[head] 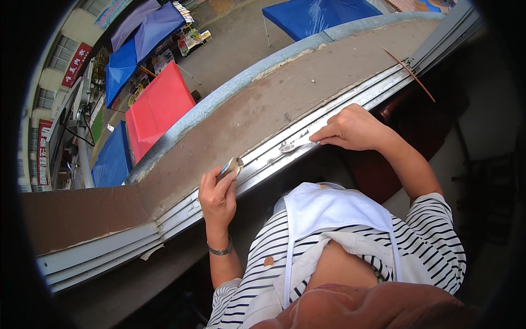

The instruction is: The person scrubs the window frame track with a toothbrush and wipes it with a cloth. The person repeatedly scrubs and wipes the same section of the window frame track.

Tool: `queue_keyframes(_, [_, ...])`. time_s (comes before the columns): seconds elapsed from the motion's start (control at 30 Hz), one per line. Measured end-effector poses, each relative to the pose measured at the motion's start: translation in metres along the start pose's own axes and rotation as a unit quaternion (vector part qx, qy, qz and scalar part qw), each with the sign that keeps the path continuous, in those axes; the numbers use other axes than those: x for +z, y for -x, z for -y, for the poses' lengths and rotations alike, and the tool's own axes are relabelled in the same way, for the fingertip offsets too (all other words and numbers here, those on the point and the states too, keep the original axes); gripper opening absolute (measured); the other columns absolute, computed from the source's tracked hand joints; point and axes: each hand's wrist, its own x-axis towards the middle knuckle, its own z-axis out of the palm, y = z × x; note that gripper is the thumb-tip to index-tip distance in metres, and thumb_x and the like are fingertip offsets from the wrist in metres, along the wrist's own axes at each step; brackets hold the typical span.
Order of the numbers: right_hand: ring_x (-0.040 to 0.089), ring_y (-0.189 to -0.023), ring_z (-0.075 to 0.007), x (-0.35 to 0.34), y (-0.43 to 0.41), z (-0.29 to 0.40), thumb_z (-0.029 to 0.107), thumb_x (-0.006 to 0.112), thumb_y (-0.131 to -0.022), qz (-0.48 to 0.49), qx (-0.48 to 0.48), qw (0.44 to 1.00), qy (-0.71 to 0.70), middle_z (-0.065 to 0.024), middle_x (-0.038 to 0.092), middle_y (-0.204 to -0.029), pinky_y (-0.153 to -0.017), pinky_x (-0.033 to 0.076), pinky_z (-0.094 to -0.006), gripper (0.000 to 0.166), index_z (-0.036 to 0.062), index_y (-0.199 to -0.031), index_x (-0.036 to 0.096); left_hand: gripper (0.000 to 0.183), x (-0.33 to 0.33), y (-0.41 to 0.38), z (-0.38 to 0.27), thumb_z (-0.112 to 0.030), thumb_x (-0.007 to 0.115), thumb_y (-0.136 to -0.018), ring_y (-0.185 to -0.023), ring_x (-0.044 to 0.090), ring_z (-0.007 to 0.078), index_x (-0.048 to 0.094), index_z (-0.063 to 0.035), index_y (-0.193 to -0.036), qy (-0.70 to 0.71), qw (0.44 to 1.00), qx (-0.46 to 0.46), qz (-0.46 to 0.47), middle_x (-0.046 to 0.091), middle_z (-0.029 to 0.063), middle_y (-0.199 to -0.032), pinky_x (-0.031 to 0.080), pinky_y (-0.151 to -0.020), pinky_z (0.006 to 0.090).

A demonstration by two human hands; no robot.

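My right hand (353, 128) grips a white plastic spoon (289, 148), its bowl resting on the metal window track (263, 164). Dark loose dirt (304, 134) lies in the grooves beside the spoon's bowl. At the track's outer side, my left hand (218, 197) holds a small crumpled container (233, 166), open at the top, with a blue mark on its side; what is inside cannot be made out. A thin reddish-brown stick (411, 76) lies across the track at the upper right.
Beyond the track is a brown concrete ledge (246, 111) with a raised grey rim (230, 92). Past the rim, far below, are a street, blue canopies (316, 18) and a red canopy (160, 107). The window frame (444, 37) rises at the right. Dark furniture (382, 172) is indoors.
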Motion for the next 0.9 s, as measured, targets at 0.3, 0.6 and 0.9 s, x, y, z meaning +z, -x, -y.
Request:
queue_keyframes(0.3, [0.064, -0.058, -0.0246, 0.008, -0.030, 0.024, 0.023, 0.083, -0.086, -0.091, -0.055, 0.994, 0.005, -0.0017, 0.062, -0.063, -0.057, 0.050, -0.0403, 0.018, 0.0239, -0.104, 0.085, 0.020, -0.002, -0.010, 0.000, 0.002, 0.078, -0.085, -0.093, 0.066, 0.0330, 0.078, -0.0026, -0.104, -0.009, 0.999, 0.029, -0.009, 0.072, 0.0150, -0.109, 0.054, -0.079, 0.0397])
queue_keyframes(0.6, [0.071, -0.069, -0.0271, 0.012, -0.020, 0.029, 0.026, 0.080, -0.090, 0.038, 0.019, 0.999, -0.001, -0.0046, 0.071, -0.071, -0.063, 0.054, -0.0407, 0.018, 0.0229, -0.107, 0.084, 0.020, -0.008, -0.008, 0.003, 0.004, 0.078, -0.085, -0.095, 0.066, 0.0338, 0.077, -0.0014, -0.105, -0.015, 0.999, 0.022, -0.025, 0.071, 0.0159, -0.110, 0.054, -0.081, 0.0400])
queue_keyframes(0.9, [0.073, -0.073, -0.0255, -0.006, -0.014, 0.016, 0.026, 0.081, -0.089, -0.026, 0.010, 1.000, -0.008, -0.0033, 0.075, -0.077, -0.066, 0.055, -0.0396, 0.016, 0.0241, -0.104, 0.084, 0.020, -0.008, -0.011, 0.002, 0.004, 0.077, -0.085, -0.094, 0.066, 0.0340, 0.077, -0.0016, -0.103, -0.019, 0.999, 0.034, -0.015, 0.071, 0.0155, -0.109, 0.054, -0.081, 0.0406])
